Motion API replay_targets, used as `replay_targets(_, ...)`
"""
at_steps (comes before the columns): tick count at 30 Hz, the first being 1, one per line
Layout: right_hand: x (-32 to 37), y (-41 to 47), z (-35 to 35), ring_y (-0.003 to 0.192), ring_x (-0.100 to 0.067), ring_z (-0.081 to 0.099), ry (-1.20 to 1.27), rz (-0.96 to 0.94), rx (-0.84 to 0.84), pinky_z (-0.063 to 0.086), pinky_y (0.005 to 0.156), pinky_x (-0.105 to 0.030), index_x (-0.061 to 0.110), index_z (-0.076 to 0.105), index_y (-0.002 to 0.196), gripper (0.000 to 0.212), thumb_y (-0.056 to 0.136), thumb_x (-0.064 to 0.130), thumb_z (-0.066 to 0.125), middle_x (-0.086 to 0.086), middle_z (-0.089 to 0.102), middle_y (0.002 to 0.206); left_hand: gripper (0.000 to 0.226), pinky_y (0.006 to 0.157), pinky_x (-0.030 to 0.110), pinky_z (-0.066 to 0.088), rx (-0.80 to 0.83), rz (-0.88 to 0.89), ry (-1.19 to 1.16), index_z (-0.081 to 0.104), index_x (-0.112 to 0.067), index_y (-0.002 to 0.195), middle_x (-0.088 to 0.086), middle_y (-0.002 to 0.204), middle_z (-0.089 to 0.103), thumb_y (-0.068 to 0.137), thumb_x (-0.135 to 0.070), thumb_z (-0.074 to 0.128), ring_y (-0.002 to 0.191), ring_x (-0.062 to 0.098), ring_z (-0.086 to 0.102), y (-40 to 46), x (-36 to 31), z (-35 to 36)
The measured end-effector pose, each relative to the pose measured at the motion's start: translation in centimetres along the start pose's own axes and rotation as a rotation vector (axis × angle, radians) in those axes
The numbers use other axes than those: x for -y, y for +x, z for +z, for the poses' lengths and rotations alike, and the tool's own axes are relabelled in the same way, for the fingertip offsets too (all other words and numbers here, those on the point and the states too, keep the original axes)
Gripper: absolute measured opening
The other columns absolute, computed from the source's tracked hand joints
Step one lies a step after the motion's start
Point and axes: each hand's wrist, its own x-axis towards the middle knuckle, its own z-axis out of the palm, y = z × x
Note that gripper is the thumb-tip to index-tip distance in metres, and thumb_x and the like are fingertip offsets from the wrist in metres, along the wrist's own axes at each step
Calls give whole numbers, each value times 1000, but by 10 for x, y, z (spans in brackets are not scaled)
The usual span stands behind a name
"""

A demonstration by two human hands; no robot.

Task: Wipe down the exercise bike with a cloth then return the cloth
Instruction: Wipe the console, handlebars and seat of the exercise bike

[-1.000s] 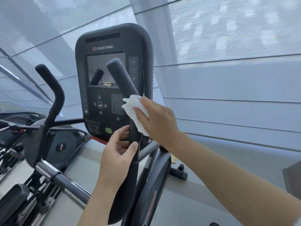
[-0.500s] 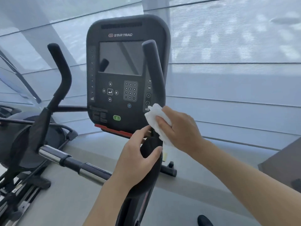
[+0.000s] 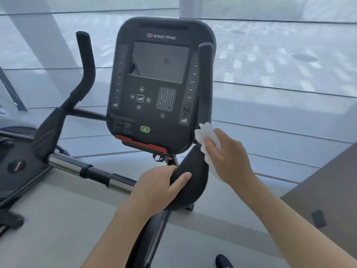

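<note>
The exercise bike's black console (image 3: 154, 89) with its dark screen faces me at centre. Its right handlebar (image 3: 203, 89) rises upright beside the console and widens into a black padded elbow rest (image 3: 193, 182) below. My right hand (image 3: 228, 157) grips a crumpled white cloth (image 3: 206, 134) and presses it against the handlebar's base, right of the console's lower corner. My left hand (image 3: 158, 186) holds the padded rest from the left, thumb across its top. The left handlebar (image 3: 85, 60) stands free at the left.
A chrome and black crossbar (image 3: 87, 169) runs from the left handlebar toward my left hand. Another machine (image 3: 15, 165) sits at the far left. A brown surface (image 3: 328, 200) fills the right edge, and a dark shoe (image 3: 224, 261) shows at the bottom. Shaded windows lie behind.
The view has shifted so the console sits more central. My right hand with the cloth slid down the right handlebar toward its base, and my left hand moved down onto the padded rest.
</note>
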Motion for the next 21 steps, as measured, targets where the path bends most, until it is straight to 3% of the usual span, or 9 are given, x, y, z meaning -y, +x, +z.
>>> replay_targets(4,9,-54,4,59,-7,51,25,-23,-18,38,54,-29,37,46,102,9,104,45,44,18,48,61,61,63,31,47,-54,5,59,54,-29,78,-12,68,61,95,-76,18,67,7,59,-1,-1,6)
replay_targets(8,10,-86,-7,62,0,52,-2,-93,104,32,53,-15,39,44,95,13,105,47,45,31,54,71,58,61,31,44,-60,19,50,50,-30,75,-11,67,59,95,-73,18,65,7,58,0,1,9)
replay_targets(11,7,-69,-22,57,-15,47,-49,-81,95,35,51,-29,34,38,84,29,102,55,47,11,50,64,59,58,31,39,-24,62,42,47,-28,73,-8,64,58,96,-74,18,64,7,57,1,6,4)
replay_targets(15,17,-12,-32,66,-22,57,-51,-29,-70,48,60,-37,30,46,99,19,104,47,55,8,61,77,74,59,33,46,-33,52,177,50,-19,70,-2,63,58,96,-76,11,63,11,57,-4,25,-7)
replay_targets(18,45,-3,-9,67,-25,51,-256,-165,-48,40,60,-36,25,50,94,21,105,42,56,8,54,74,61,54,35,37,-190,89,271,37,-20,59,-1,53,46,103,-60,23,53,15,48,-20,39,-6)
replay_targets(21,71,-21,19,58,-27,53,-543,-303,-41,37,50,-31,20,62,91,15,99,30,68,4,55,72,46,70,39,44,-322,83,320,45,-25,61,-8,56,46,105,-36,35,57,17,45,-36,59,-6)
